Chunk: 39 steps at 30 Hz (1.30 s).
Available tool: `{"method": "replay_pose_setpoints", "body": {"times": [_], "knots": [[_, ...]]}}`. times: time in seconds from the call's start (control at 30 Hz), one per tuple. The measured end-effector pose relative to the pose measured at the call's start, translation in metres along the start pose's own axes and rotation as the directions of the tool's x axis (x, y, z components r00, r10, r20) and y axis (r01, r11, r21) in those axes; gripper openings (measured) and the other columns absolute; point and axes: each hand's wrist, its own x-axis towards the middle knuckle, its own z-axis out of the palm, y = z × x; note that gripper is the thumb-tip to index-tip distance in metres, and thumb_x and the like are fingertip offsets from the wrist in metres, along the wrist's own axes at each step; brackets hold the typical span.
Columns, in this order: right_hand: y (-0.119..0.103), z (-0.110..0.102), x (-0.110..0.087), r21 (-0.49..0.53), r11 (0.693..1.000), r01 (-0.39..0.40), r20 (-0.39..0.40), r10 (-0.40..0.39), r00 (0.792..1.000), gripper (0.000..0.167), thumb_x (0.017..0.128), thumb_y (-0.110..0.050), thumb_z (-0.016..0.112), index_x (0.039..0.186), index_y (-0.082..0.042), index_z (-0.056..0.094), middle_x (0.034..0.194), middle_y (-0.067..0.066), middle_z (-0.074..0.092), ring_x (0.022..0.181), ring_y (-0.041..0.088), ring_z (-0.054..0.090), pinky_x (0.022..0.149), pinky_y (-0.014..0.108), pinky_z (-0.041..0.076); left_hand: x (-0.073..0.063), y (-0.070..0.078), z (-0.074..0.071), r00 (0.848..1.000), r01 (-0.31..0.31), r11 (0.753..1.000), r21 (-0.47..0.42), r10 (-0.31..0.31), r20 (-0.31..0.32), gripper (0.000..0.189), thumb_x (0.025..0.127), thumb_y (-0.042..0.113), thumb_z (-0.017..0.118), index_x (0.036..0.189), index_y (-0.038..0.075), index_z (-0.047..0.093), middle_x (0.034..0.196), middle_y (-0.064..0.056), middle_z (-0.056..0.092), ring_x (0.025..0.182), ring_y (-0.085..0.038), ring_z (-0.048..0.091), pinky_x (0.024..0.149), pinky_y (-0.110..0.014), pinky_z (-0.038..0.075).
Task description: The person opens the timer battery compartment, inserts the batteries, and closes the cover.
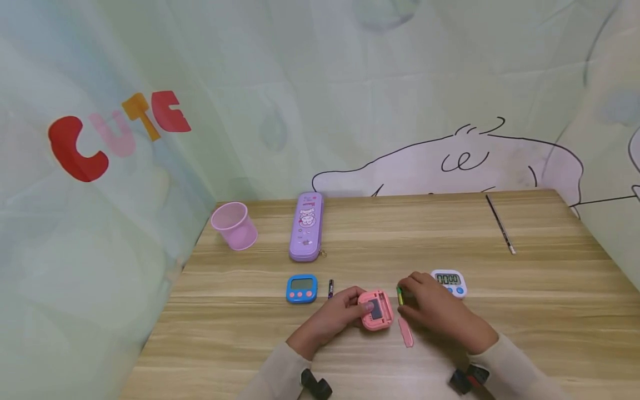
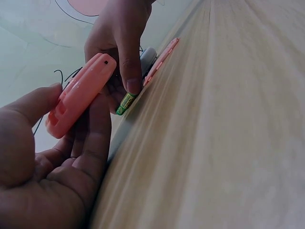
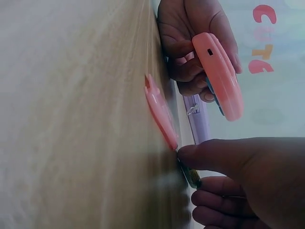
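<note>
My left hand (image 1: 334,314) grips a pink digital timer (image 1: 369,324), its back turned up and the thumb across it. The slot of its battery compartment (image 1: 385,307) lies uncovered along the right side. With thumb and fingertips at its two ends, my right hand (image 1: 434,303) pinches a green and yellow battery (image 2: 126,103) low over the table. Between the hands lies the timer's pink battery cover (image 1: 406,332), also close beside the battery in the right wrist view. A dark battery (image 1: 330,287) rests just beyond the left hand.
Behind the right hand sits a white timer (image 1: 456,278), partly hidden; a blue timer (image 1: 301,289) is left of the left hand. Farther back are a purple pencil case (image 1: 306,228), a pink cup (image 1: 235,226) and a pencil (image 1: 500,224). A printed curtain hangs behind the table.
</note>
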Motion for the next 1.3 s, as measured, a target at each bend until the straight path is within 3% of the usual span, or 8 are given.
{"method": "replay_pose_setpoints", "body": {"times": [0.43, 0.63, 0.8, 0.9, 1.07, 1.3], "knots": [[-0.005, -0.012, 0.000, 0.044, 0.999, 0.016, -0.071, -0.012, 0.997, 0.040, 0.079, -0.030, 0.082, 0.109, -0.009, 0.067, 0.102, 0.000, 0.063, 0.097, 0.019, 0.060, 0.086, 0.040, 0.053, 0.000, 0.001, 0.000, 1.000, 0.002, 1.000, 0.021, -0.002, 0.000, 0.033, 0.097, 0.024, 0.063, 0.118, 0.000, 0.057, 0.104, -0.011, 0.069, 0.092, -0.018, 0.066, 0.080, -0.030, 0.056], [-0.008, -0.018, -0.002, 0.083, 0.993, 0.087, -0.104, -0.079, 0.992, 0.041, 0.081, -0.036, 0.080, 0.111, -0.013, 0.066, 0.105, -0.004, 0.063, 0.099, 0.015, 0.060, 0.086, 0.038, 0.053, 0.001, 0.001, 0.000, 1.000, -0.001, 1.000, 0.026, 0.001, 0.001, 0.034, 0.097, 0.026, 0.061, 0.119, 0.000, 0.057, 0.105, -0.011, 0.069, 0.092, -0.019, 0.067, 0.080, -0.031, 0.056], [-0.014, -0.019, -0.004, 0.106, 0.969, 0.222, -0.147, -0.206, 0.968, 0.041, 0.082, -0.038, 0.078, 0.111, -0.012, 0.064, 0.106, -0.004, 0.062, 0.101, 0.014, 0.059, 0.087, 0.037, 0.053, 0.001, 0.000, -0.001, 1.000, -0.004, 0.999, 0.036, 0.004, -0.002, 0.035, 0.097, 0.028, 0.062, 0.118, 0.000, 0.057, 0.103, -0.011, 0.069, 0.091, -0.018, 0.066, 0.080, -0.030, 0.056], [-0.020, -0.019, -0.005, 0.116, 0.959, 0.259, -0.137, -0.243, 0.960, 0.041, 0.082, -0.040, 0.078, 0.112, -0.014, 0.064, 0.108, -0.006, 0.061, 0.104, 0.012, 0.057, 0.089, 0.035, 0.052, 0.000, 0.000, -0.001, 1.000, -0.007, 0.999, 0.039, 0.007, -0.002, 0.035, 0.097, 0.029, 0.062, 0.117, 0.001, 0.058, 0.103, -0.010, 0.068, 0.090, -0.017, 0.066, 0.079, -0.029, 0.056], [-0.024, -0.016, -0.007, 0.098, 0.963, 0.249, -0.097, -0.240, 0.966, 0.042, 0.083, -0.044, 0.075, 0.114, -0.017, 0.063, 0.111, -0.009, 0.059, 0.108, 0.009, 0.055, 0.093, 0.033, 0.050, 0.000, 0.001, -0.001, 1.000, -0.015, 0.999, 0.031, 0.014, 0.008, 0.035, 0.097, 0.029, 0.062, 0.118, 0.001, 0.058, 0.103, -0.010, 0.068, 0.090, -0.018, 0.066, 0.079, -0.029, 0.056], [-0.023, -0.012, -0.006, 0.076, 0.956, 0.282, -0.092, -0.275, 0.957, 0.043, 0.082, -0.038, 0.078, 0.115, -0.015, 0.063, 0.112, -0.008, 0.059, 0.109, 0.011, 0.055, 0.094, 0.032, 0.049, -0.001, 0.002, -0.001, 1.000, -0.021, 0.999, 0.025, 0.021, 0.016, 0.036, 0.098, 0.028, 0.061, 0.118, -0.001, 0.057, 0.104, -0.011, 0.068, 0.090, -0.018, 0.066, 0.080, -0.030, 0.056]]}}
